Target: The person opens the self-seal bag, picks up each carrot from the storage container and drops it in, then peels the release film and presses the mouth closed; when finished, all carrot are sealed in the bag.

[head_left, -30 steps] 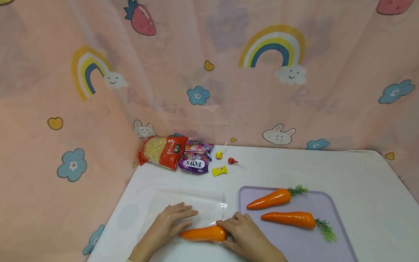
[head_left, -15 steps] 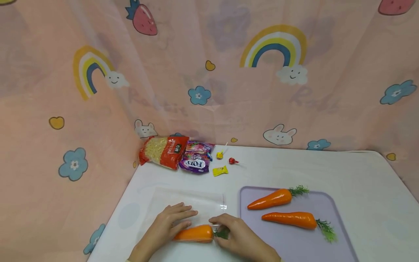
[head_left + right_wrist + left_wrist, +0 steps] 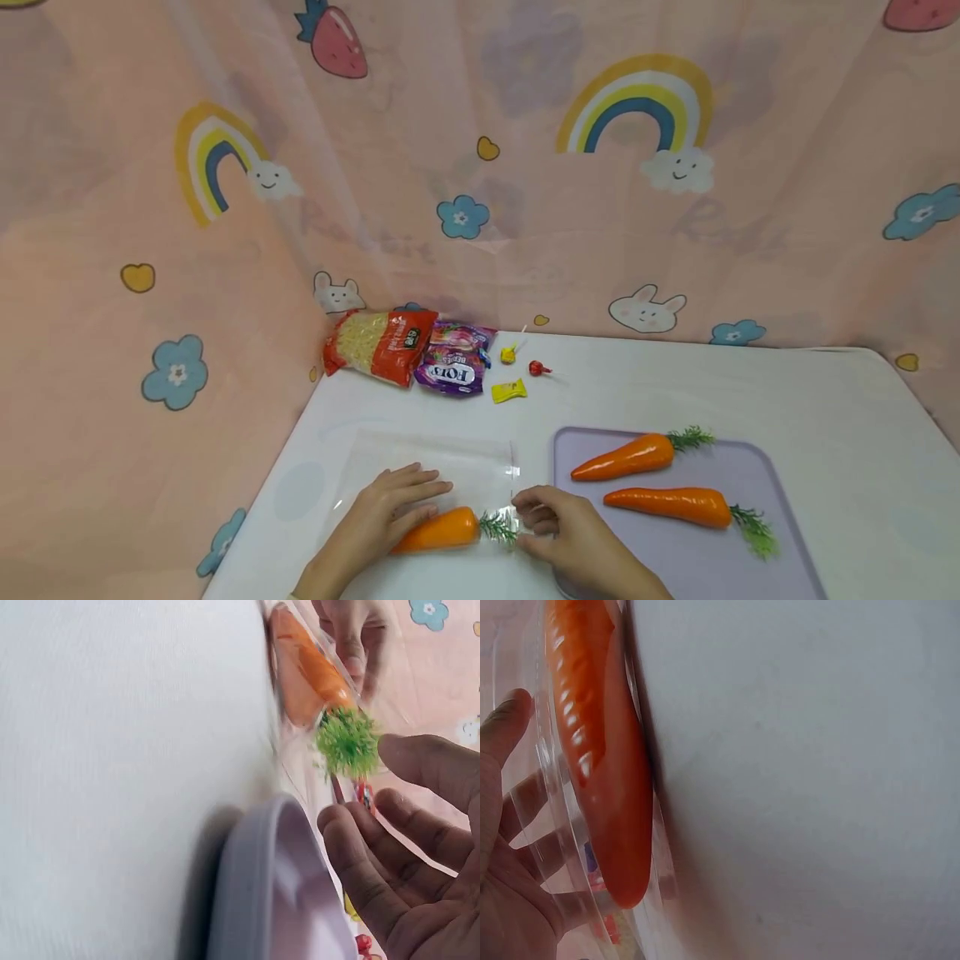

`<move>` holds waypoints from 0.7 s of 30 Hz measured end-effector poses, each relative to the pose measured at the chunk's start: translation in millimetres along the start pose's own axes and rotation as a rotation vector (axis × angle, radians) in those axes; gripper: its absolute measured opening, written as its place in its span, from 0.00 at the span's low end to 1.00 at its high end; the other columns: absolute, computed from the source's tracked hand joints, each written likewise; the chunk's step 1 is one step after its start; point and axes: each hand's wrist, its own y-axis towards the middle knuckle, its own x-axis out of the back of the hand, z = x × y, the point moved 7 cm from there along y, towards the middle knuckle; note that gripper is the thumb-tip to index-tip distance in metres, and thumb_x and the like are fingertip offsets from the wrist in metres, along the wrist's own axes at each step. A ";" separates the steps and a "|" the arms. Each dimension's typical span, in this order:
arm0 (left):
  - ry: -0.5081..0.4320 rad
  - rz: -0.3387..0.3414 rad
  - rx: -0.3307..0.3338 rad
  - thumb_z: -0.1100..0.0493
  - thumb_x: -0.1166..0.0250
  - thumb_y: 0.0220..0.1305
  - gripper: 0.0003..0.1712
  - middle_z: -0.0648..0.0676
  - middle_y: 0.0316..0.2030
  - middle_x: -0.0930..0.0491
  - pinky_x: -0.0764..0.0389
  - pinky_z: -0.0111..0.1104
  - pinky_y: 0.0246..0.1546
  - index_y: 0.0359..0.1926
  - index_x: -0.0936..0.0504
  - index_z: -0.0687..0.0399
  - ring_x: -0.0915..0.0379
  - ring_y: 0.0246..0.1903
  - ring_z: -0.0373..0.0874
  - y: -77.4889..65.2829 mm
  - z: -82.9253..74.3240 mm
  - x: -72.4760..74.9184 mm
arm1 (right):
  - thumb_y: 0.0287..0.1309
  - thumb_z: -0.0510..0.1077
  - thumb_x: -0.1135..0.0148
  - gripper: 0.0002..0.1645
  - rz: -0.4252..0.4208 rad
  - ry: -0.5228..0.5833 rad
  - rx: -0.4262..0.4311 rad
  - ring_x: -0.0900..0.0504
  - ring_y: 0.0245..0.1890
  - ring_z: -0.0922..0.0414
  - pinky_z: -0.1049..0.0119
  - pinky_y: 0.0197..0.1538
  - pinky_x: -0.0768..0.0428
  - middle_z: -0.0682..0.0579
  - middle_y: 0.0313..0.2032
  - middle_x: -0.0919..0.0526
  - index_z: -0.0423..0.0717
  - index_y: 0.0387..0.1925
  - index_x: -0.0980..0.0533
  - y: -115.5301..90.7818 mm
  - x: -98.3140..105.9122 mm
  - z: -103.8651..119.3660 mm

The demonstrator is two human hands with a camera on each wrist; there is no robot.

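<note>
An orange carrot (image 3: 442, 531) with a green leafy top (image 3: 497, 527) lies in a clear plastic bag (image 3: 457, 458) on the table. My left hand (image 3: 386, 510) rests on the bag with fingers spread, its thumb beside the carrot. The left wrist view shows the carrot's tapered end (image 3: 626, 855) behind the clear film. At the bag's right end is my right hand (image 3: 566, 529), its fingers loosely bent and apart, holding nothing. In the right wrist view its thumb (image 3: 420, 761) is right at the leafy top.
A lilac tray (image 3: 637, 558) to the right bears two more carrots, one farther back (image 3: 633, 457) and one nearer (image 3: 675, 505). Towards the back lie a red pasta bag (image 3: 390, 350), a purple candy bag (image 3: 453, 367), a yellow lollipop (image 3: 507, 356), a red lollipop (image 3: 536, 367) and a yellow wrapped candy (image 3: 510, 390).
The carrot has slid left, deeper into the bag. My right hand first moved left with it, then let go of its leafy top and drew back right. My left hand stayed put.
</note>
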 end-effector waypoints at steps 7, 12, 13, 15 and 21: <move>-0.009 0.001 0.017 0.48 0.37 0.62 0.19 0.40 0.55 0.24 0.41 0.61 0.59 0.53 0.23 0.22 0.35 0.62 0.48 0.7 0.5 -0.7 | 0.49 0.47 0.29 0.20 0.026 -0.013 0.048 0.20 0.32 0.65 0.73 0.36 0.20 0.60 0.38 0.18 0.51 0.45 0.22 -5.0 -6.3 5.5; -0.007 -0.017 -0.005 0.47 0.37 0.62 0.19 0.41 0.55 0.24 0.40 0.61 0.58 0.54 0.24 0.20 0.35 0.61 0.48 0.6 -1.0 0.6 | 0.54 0.43 0.34 0.13 0.035 -0.034 0.050 0.20 0.34 0.67 0.72 0.38 0.20 0.63 0.38 0.17 0.53 0.43 0.19 2.2 -17.0 7.3; -0.004 -0.020 -0.008 0.47 0.38 0.62 0.19 0.41 0.55 0.24 0.40 0.61 0.58 0.53 0.24 0.20 0.34 0.61 0.48 0.3 -1.1 0.9 | 0.56 0.43 0.35 0.12 0.044 -0.038 0.049 0.20 0.36 0.67 0.70 0.40 0.19 0.63 0.39 0.17 0.54 0.44 0.19 4.0 -18.9 7.0; 0.002 -0.023 -0.007 0.47 0.38 0.62 0.18 0.41 0.55 0.24 0.40 0.61 0.58 0.53 0.23 0.21 0.34 0.61 0.49 -0.6 -0.9 1.4 | 0.58 0.43 0.37 0.12 0.071 -0.031 0.035 0.21 0.39 0.67 0.66 0.45 0.20 0.65 0.41 0.17 0.58 0.44 0.18 7.7 -22.8 6.0; -0.004 -0.010 0.000 0.46 0.39 0.63 0.17 0.42 0.55 0.24 0.41 0.61 0.59 0.53 0.23 0.20 0.35 0.62 0.48 -0.6 -0.7 1.4 | 0.61 0.42 0.42 0.14 0.109 -0.027 0.095 0.23 0.45 0.68 0.65 0.50 0.22 0.67 0.43 0.18 0.63 0.44 0.19 21.5 -31.6 7.6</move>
